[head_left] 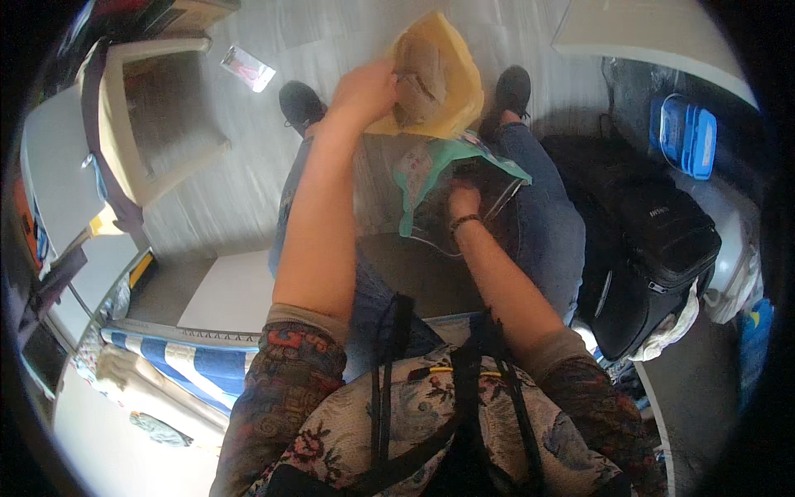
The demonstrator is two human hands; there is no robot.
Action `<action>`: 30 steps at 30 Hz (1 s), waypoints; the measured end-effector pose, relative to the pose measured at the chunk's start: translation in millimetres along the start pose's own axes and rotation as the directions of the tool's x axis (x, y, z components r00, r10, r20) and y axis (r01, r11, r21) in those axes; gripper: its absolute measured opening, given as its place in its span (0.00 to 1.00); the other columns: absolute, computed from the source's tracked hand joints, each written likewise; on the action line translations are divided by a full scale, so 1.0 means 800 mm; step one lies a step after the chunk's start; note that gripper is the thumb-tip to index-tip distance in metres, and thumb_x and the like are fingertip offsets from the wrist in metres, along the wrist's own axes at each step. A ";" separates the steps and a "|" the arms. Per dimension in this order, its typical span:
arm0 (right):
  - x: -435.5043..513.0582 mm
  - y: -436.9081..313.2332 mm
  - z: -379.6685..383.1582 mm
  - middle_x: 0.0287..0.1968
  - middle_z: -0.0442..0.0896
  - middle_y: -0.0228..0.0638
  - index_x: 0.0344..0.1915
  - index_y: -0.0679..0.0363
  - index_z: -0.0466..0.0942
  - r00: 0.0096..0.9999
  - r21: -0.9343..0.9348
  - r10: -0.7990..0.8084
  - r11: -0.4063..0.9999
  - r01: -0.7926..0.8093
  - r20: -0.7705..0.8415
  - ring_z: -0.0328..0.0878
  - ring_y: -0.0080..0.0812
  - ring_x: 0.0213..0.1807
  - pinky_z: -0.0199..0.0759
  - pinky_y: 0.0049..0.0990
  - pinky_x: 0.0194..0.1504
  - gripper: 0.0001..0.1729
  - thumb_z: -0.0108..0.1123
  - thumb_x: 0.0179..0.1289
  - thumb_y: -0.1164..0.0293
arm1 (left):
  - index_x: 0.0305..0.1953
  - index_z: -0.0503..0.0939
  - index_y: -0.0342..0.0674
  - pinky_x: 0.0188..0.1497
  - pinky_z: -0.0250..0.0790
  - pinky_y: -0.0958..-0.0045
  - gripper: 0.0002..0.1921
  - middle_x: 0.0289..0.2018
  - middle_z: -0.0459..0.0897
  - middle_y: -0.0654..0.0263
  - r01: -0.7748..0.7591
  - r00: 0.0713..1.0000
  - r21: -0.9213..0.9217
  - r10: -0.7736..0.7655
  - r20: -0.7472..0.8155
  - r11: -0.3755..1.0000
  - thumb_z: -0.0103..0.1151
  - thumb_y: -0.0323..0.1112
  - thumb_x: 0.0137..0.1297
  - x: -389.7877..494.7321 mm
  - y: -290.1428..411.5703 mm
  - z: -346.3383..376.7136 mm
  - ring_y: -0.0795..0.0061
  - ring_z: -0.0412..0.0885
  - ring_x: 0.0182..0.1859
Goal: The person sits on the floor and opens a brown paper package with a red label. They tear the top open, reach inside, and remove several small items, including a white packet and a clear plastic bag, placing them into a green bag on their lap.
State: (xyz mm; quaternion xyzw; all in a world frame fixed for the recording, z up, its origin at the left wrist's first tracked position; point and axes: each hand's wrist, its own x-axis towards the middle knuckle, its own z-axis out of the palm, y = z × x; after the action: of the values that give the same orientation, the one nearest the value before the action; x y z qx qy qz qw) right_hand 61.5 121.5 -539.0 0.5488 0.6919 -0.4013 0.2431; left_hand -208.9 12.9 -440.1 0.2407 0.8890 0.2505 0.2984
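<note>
My left hand [366,93] grips the edge of a yellow padded envelope or paper bag [463,59], whose mouth gapes and shows a grey-brown inside. Below it, between my knees, lies a teal-edged bag [435,163] with a printed pattern, its top spread apart. My right hand [464,200], with a dark beaded bracelet on the wrist, reaches into or over a dark opening beside the teal edge. Its fingertips are hidden in shadow, so what they touch cannot be seen. A thin pale cord or handle [428,244] curves below the teal bag.
A black backpack [652,248] stands to the right, with a blue plastic container [689,136] beyond it. A small clear packet [247,67] lies on the floor near my left shoe [298,102]. A pale open-framed piece of furniture [115,124] is at the left.
</note>
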 end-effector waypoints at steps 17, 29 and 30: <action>0.142 -0.017 0.055 0.46 0.83 0.43 0.44 0.61 0.80 0.982 -0.465 -0.123 0.884 0.042 -0.145 0.81 0.41 0.44 0.74 0.37 0.46 0.17 0.50 0.64 0.64 | 0.57 0.73 0.42 0.55 0.68 0.58 0.19 0.52 0.79 0.52 -0.002 1.000 -0.036 0.002 0.009 0.999 0.48 0.41 0.68 -0.013 0.023 -0.005 0.49 0.76 0.54; 0.050 -0.010 0.018 0.37 0.85 0.40 0.39 0.64 0.80 0.998 -0.077 -0.023 0.997 0.028 0.066 0.83 0.37 0.32 0.75 0.36 0.35 0.17 0.52 0.63 0.62 | 0.55 0.73 0.43 0.53 0.68 0.55 0.17 0.50 0.80 0.53 -0.031 0.999 0.016 0.031 0.024 0.999 0.47 0.40 0.68 -0.004 0.019 -0.003 0.48 0.76 0.53; 0.024 -0.014 0.006 0.34 0.84 0.38 0.39 0.63 0.80 0.996 0.116 0.010 0.993 -0.020 0.084 0.81 0.35 0.28 0.73 0.35 0.29 0.15 0.53 0.63 0.64 | 0.51 0.75 0.41 0.53 0.69 0.54 0.15 0.48 0.80 0.53 -0.035 0.999 -0.005 0.035 0.002 0.999 0.47 0.39 0.67 -0.004 0.016 0.000 0.48 0.76 0.52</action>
State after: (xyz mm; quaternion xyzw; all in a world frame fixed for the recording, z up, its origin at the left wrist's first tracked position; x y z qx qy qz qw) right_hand 45.3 127.8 -553.3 0.5502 0.6522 -0.4618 0.2422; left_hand -203.5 20.5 -431.2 0.2557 0.8837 0.2576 0.2955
